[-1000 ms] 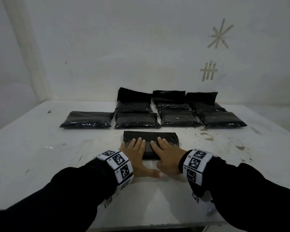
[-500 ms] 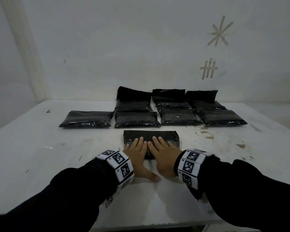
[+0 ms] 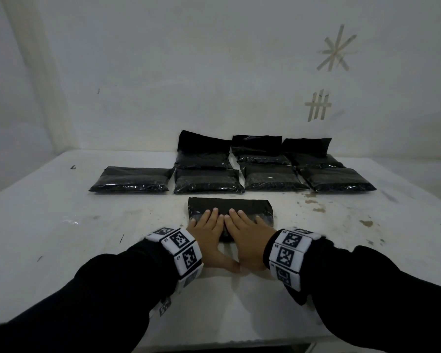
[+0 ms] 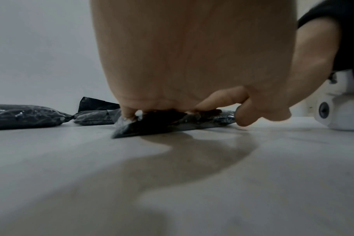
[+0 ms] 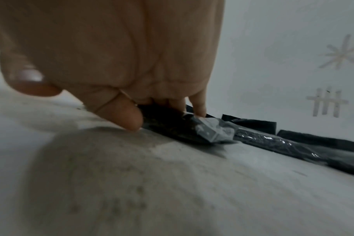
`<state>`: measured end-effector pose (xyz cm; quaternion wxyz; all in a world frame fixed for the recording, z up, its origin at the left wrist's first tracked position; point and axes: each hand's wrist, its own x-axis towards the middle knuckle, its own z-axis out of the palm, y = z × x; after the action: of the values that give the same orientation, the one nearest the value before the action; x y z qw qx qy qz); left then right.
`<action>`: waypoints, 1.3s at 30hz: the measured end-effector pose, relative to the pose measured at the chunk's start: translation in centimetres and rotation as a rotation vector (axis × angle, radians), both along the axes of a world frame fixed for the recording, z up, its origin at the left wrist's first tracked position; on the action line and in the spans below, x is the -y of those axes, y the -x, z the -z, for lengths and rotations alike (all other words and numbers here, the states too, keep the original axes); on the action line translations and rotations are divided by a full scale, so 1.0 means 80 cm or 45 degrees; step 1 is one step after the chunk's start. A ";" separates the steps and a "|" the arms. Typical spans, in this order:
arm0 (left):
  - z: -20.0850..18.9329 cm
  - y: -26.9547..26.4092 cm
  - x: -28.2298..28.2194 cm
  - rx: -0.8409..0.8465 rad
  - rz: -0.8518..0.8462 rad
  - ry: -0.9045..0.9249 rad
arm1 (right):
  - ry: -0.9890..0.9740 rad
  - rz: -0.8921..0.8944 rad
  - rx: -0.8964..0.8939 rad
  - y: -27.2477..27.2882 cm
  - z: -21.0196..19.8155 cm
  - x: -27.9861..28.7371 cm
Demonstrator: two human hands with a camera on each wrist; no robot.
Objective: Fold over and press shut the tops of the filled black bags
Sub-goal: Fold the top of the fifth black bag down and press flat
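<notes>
A filled black bag (image 3: 242, 205) lies flat on the white table (image 3: 61, 225) right in front of me, its top folded over. My left hand (image 3: 209, 225) and right hand (image 3: 242, 225) lie side by side on it, fingers straight, pressing down. The thumbs meet on the table at its near edge. From the left wrist view the bag (image 4: 152, 126) shows beneath the left hand's fingers (image 4: 127, 111). The right wrist view has the bag (image 5: 172, 127) under the right hand's fingers (image 5: 198, 105), with a shiny corner sticking out to the right.
Behind the pressed bag, a row of several flat black bags (image 3: 206, 180) spans the table. Farther back, three bags (image 3: 201, 149) have their tops standing up against the wall. Brown stains (image 3: 318, 208) mark the table at the right. Tape marks (image 3: 317, 105) are on the wall.
Both hands slid slightly farther onto the bag and closer together, still pressing flat. The bag stays where it was.
</notes>
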<state>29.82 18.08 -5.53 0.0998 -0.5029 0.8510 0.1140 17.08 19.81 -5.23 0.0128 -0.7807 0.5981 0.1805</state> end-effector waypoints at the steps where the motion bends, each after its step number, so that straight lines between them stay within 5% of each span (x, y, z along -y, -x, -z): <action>1: -0.001 0.000 0.001 -0.014 -0.008 -0.025 | -0.028 0.020 0.102 0.003 -0.002 0.001; 4: -0.001 -0.001 0.005 -0.023 -0.012 -0.070 | -0.048 0.036 0.208 0.008 -0.005 0.002; 9: 0.000 0.001 0.001 0.035 0.006 0.016 | 0.002 0.024 -0.027 0.002 0.003 -0.001; 13: 0.002 0.001 0.002 0.009 -0.016 0.011 | -0.133 0.102 0.244 0.016 -0.008 0.001; 27: -0.007 -0.006 0.007 -0.007 -0.089 -0.083 | -0.191 0.134 0.286 0.028 -0.013 0.001; 39: 0.001 -0.008 0.004 0.245 -0.127 0.178 | -0.197 0.193 0.268 0.028 -0.014 -0.002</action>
<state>30.45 17.73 -5.60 0.1401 -0.5590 0.8172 0.0105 14.87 19.94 -4.10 0.1494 -0.7446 0.6350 0.1417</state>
